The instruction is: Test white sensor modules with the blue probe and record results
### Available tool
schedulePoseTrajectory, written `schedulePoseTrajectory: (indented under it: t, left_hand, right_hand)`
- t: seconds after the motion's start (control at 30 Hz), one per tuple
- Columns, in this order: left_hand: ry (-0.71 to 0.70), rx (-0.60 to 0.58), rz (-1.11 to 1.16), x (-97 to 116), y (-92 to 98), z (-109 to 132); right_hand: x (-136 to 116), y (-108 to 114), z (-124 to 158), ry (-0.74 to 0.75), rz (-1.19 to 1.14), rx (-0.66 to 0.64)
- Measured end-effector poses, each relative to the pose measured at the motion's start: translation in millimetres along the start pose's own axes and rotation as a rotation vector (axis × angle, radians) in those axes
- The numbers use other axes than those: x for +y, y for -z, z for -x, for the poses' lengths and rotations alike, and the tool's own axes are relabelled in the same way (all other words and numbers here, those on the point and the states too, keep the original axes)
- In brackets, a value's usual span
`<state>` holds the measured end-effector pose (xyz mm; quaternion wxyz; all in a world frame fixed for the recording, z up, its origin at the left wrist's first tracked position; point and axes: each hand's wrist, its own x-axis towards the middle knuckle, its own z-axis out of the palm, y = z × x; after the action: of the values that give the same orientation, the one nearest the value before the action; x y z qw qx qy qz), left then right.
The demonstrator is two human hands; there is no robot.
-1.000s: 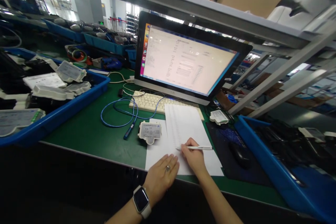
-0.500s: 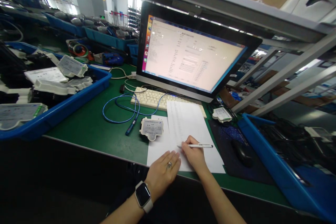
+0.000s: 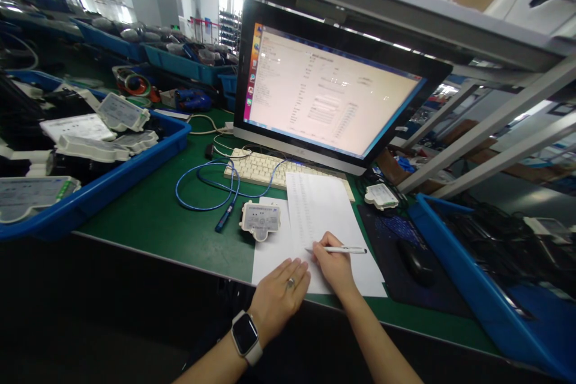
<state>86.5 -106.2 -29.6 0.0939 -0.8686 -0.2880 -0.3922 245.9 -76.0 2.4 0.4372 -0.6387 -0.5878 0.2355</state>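
Note:
My right hand (image 3: 333, 261) is closed around a white pen (image 3: 345, 249), its tip at the printed rows on a sheet of paper (image 3: 330, 210). The top of that sheet overlaps the keyboard. Flat on the paper's lower edge lies my left hand (image 3: 283, 288), fingers stretched out, with a ring on one finger and a watch (image 3: 245, 334) at the wrist. A second white sheet (image 3: 270, 264) shows under the first, to the left. On it rests a white plastic module (image 3: 261, 220) with a grey printed label, just beyond my left hand.
Behind the papers stand a cream keyboard (image 3: 256, 168) and a lit monitor (image 3: 328, 90). A blue cable (image 3: 198, 208) loops on the green table (image 3: 180, 246). Blue bins flank me, the left bin (image 3: 157, 159) holding similar modules. At right lies a black mouse (image 3: 414, 262) on a mat.
My right hand and the pen have shifted very slightly to the right along the paper. My left hand stays in place.

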Motion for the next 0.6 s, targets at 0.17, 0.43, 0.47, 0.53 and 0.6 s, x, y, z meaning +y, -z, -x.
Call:
schedulePoseTrajectory:
  t: [0.17, 0.43, 0.47, 0.53, 0.6]
  left_hand:
    - [0.01, 0.029, 0.004, 0.5, -0.9, 0.8]
    - [0.013, -0.002, -0.01, 0.8, -3.3, 2.9]
    - [0.015, 0.009, -0.01, 0.8, -3.1, 2.6]
    - [0.016, 0.024, -0.009, 0.6, -2.7, 1.6]
    - [0.017, 0.034, -0.007, 0.4, -2.3, 0.6]
  right_hand:
    - [1.9, -0.5, -0.9, 0.028, 0.007, 0.007]
    - [0.8, -0.4, -0.6, 0.028, 0.017, 0.027]
    - [0.6, -0.4, -0.7, 0.031, 0.018, 0.032]
    - [0.5, -0.7, -0.9, 0.034, 0.02, 0.047]
    - [1.6, -1.4, -1.2, 0.028, 0.006, 0.05]
